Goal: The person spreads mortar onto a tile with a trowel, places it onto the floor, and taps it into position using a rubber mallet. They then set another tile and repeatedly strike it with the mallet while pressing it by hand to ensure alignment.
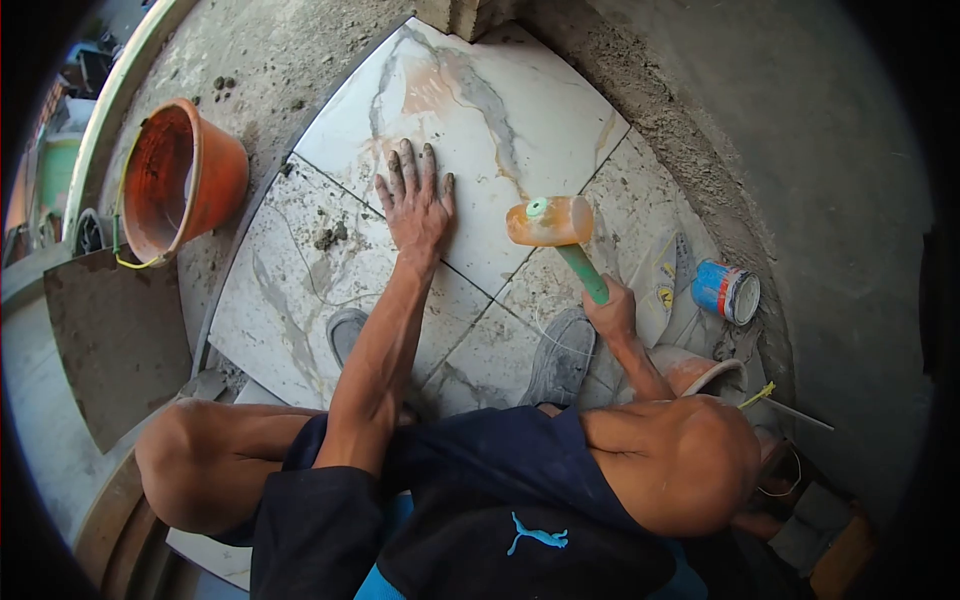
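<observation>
Mallet (550,228) lies ahead of the right hand (612,310) and off to its left, in the gap between the two hands. Its green handle (580,268) slants forward and leftward out of the fist, while the long axis of the amber head runs crosswise, one blunt end turned toward the left hand (418,218) and the other away from it. Seen from above, the head overlaps the right-hand edge of the far marbled tile (540,110), near the joint; whether it touches the surface or hangs over it cannot be told.

The right hand has its fingers closed around the lower part of the handle, a narrow, wrapped grip, with the forearm reaching forward past the right knee (705,455). The left hand holds nothing: palm down, fingers spread wide and pointing away from the body, it rests on the same tile close to its left edge, wrist near the joint. The left arm reaches far forward, and mud coats those fingers.

Both shoes (562,360) are planted behind the hands. A blue can (725,291) lies tipped over to the right of the mallet hand, and an orange bucket (222,172) leans well off to the left.
</observation>
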`<state>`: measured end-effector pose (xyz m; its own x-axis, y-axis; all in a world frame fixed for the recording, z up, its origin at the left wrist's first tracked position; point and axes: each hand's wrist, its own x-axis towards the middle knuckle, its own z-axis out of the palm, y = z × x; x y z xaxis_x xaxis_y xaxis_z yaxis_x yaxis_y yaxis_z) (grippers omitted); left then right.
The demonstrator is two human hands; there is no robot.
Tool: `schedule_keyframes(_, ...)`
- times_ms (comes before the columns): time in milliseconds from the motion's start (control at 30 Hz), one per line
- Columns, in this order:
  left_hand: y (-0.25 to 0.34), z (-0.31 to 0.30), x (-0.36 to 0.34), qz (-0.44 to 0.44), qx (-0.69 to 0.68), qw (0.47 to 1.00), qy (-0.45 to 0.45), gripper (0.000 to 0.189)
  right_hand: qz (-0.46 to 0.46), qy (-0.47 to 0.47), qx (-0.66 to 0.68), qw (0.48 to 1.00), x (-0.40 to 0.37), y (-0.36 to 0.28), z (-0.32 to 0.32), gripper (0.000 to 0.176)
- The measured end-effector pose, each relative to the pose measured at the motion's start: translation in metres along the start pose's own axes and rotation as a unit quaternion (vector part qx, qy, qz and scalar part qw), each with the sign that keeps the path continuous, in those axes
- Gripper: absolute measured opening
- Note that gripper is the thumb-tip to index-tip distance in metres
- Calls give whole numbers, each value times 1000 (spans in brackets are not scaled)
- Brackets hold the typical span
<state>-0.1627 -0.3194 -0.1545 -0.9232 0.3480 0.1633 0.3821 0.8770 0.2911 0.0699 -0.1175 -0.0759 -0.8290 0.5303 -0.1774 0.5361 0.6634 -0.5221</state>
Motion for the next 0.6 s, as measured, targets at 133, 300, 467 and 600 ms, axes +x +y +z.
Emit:
schedule_keyframes(133,1,-2,0,-3,-4,1000,-12,52,37,-17,-87,995,0,-3,-6,18)
schedule_keyframes(300,1,-4,0,5,6,1000,-22,53,66,-37,-108,991,1,0,1,18)
schedule_keyframes(467,2,2,5,15,11,1000,-19,52,36,7,-49,998,3,-12,2,18)
schedule_keyframes(600,5,-1,1,15,47,999,-15,52,118,1,-78,990,10,-15,3,19)
